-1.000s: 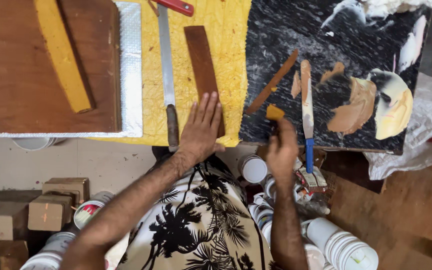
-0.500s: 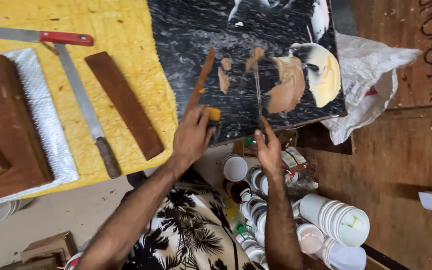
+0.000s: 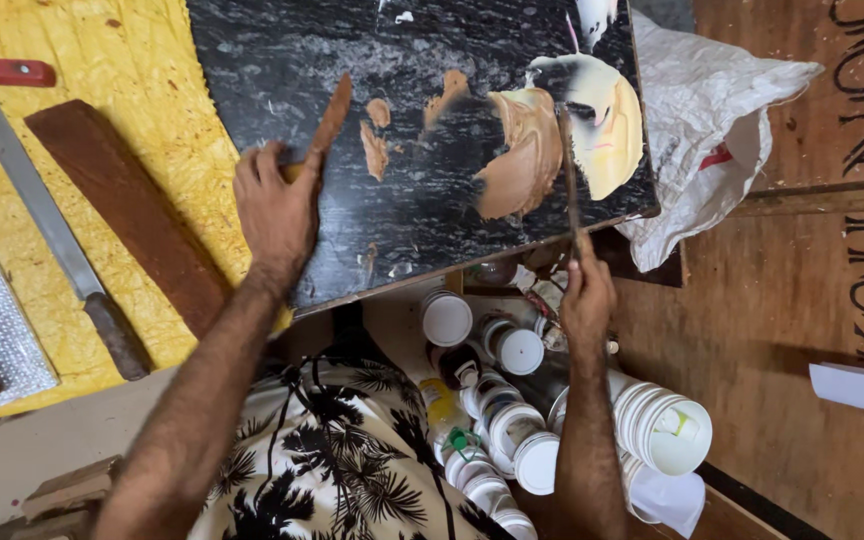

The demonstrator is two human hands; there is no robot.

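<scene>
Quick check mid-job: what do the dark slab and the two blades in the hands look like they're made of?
Dark slab: looks like polished stone, black with grey-white veining and a slight sheen; laminate is possible. Blade in the left hand: flat and coated in brown paste, so the material is hidden. Blade in the right hand: thin and seen edge-on, probably metal, though too slim to confirm.

We count one black marbled stone slab and two paint-smeared palette knives — a tan-coated one and a thin dark one. Beside them lie one dark brown wooden strip and one long red-handled metal blade — plus one crumpled white plastic bag.
</scene>
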